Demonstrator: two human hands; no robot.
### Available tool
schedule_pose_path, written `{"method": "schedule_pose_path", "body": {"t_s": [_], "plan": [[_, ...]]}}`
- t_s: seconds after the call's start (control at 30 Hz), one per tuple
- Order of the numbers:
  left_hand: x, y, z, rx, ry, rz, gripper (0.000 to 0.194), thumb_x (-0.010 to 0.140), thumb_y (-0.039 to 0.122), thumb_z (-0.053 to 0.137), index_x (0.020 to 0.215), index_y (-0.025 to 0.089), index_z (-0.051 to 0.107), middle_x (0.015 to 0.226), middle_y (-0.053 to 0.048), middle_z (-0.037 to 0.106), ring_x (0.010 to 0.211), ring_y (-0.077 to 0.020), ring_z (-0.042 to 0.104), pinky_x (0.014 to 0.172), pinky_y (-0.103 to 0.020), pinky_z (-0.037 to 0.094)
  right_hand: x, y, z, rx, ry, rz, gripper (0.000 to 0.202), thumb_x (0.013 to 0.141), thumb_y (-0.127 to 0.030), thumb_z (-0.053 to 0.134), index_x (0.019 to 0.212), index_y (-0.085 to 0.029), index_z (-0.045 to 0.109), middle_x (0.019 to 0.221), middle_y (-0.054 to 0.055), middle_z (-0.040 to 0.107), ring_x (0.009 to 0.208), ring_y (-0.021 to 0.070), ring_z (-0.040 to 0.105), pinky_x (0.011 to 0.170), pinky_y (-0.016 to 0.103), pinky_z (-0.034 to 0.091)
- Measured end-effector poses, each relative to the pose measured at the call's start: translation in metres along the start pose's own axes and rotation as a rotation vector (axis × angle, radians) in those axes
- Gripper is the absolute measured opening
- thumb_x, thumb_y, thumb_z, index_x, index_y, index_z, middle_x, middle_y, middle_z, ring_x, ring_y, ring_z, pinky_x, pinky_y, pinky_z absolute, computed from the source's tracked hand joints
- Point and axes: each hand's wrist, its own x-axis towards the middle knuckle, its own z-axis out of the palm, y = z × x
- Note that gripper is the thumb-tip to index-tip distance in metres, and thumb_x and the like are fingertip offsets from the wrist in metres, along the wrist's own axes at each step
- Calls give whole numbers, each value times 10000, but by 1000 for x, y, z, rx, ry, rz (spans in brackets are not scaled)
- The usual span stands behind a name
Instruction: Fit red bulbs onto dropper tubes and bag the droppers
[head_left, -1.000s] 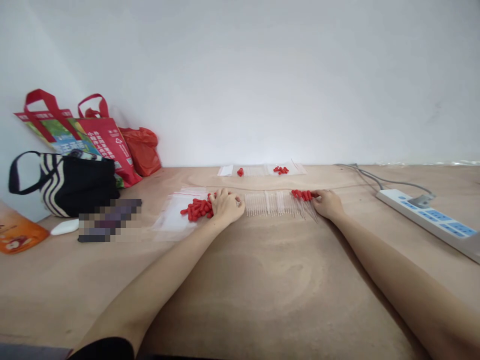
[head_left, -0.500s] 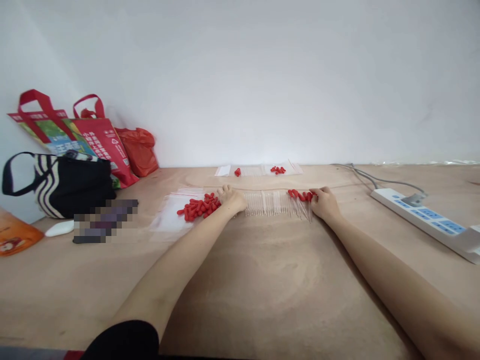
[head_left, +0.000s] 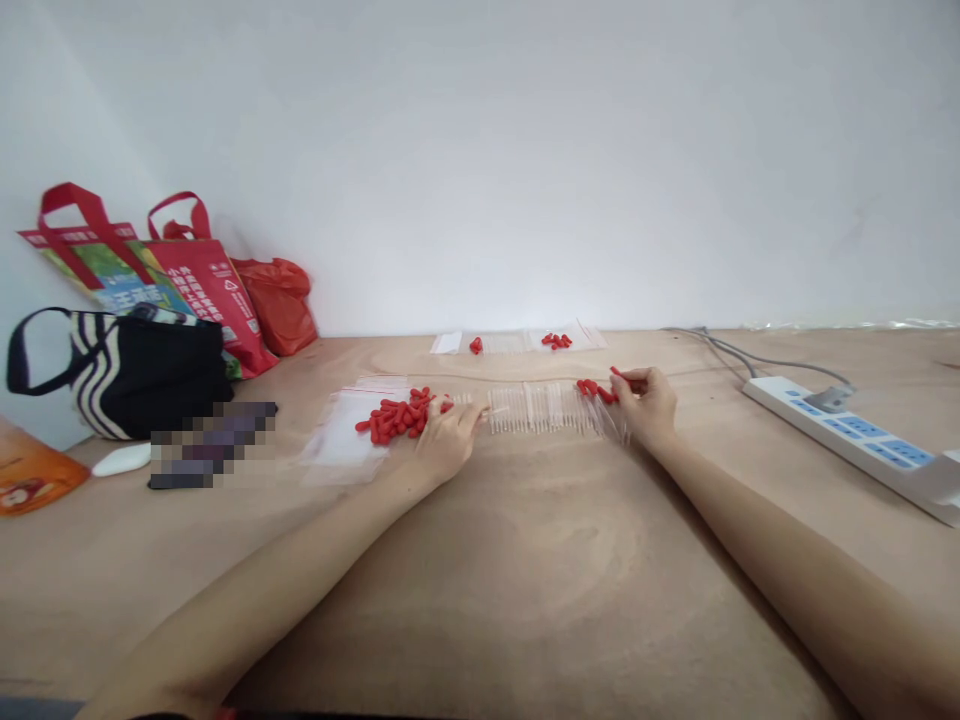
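Observation:
My left hand [head_left: 448, 442] is closed in a pinch on a thin clear glass dropper tube [head_left: 496, 410], which points to the right. Just left of it lies a heap of red rubber bulbs [head_left: 394, 418], partly covered by the fingers. A row of clear glass tubes [head_left: 529, 408] lies side by side between my two hands. My right hand [head_left: 651, 408] pinches a red rubber bulb [head_left: 622, 376] between thumb and fingers. Beneath it, more red bulbs [head_left: 596, 391] sit at the upper ends of several tubes at the row's right end.
Flat plastic bags [head_left: 334, 440] lie under the heap. Farther back is another bag [head_left: 517, 341] with red bulbs. A white power strip [head_left: 847, 430] stands right, its grey cable [head_left: 776, 358] running behind. Shopping bags [head_left: 202, 285] and a black bag [head_left: 157, 370] are at left.
My left hand has drawn back toward me and now shows a glass tube in its fingers. My right hand has risen slightly with a red bulb pinched in it.

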Motion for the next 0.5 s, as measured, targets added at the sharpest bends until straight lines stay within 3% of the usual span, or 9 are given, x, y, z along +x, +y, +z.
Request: {"method": "schedule_pose_path", "body": {"t_s": [0.13, 0.23, 0.33, 0.5], "plan": [[-12, -3, 5, -82, 8, 14, 254, 852, 136, 335, 949, 206, 559, 902, -44, 646, 832, -176, 558, 835, -353, 258, -33, -38, 17, 20, -193, -306, 243, 778, -297, 471, 972, -182, 563, 913, 88, 557, 801, 182, 551, 736, 355, 448], [-13, -2, 6, -111, 3, -21, 235, 860, 164, 342, 926, 203, 564, 922, -48, 640, 855, -177, 553, 828, -352, 262, -55, -59, 25, 85, -423, -523, 217, 812, -233, 420, 947, -217, 589, 933, 84, 545, 859, 184, 539, 746, 347, 451], [-12, -1, 5, -129, 6, -17, 232, 868, 180, 338, 920, 206, 562, 920, -41, 646, 858, -171, 558, 833, -346, 262, -64, -67, 27, 88, -516, -588, 217, 819, -220, 416, 943, -221, 594, 876, 76, 557, 815, 180, 531, 718, 343, 455], [-13, 3, 3, -155, -7, 2, 219, 869, 192, 353, 904, 207, 569, 894, -26, 663, 819, -159, 574, 860, -352, 241, -61, -65, 25, 114, -589, -548, 185, 812, -195, 425, 907, -201, 583, 843, 63, 586, 798, 164, 545, 717, 318, 453]]}}
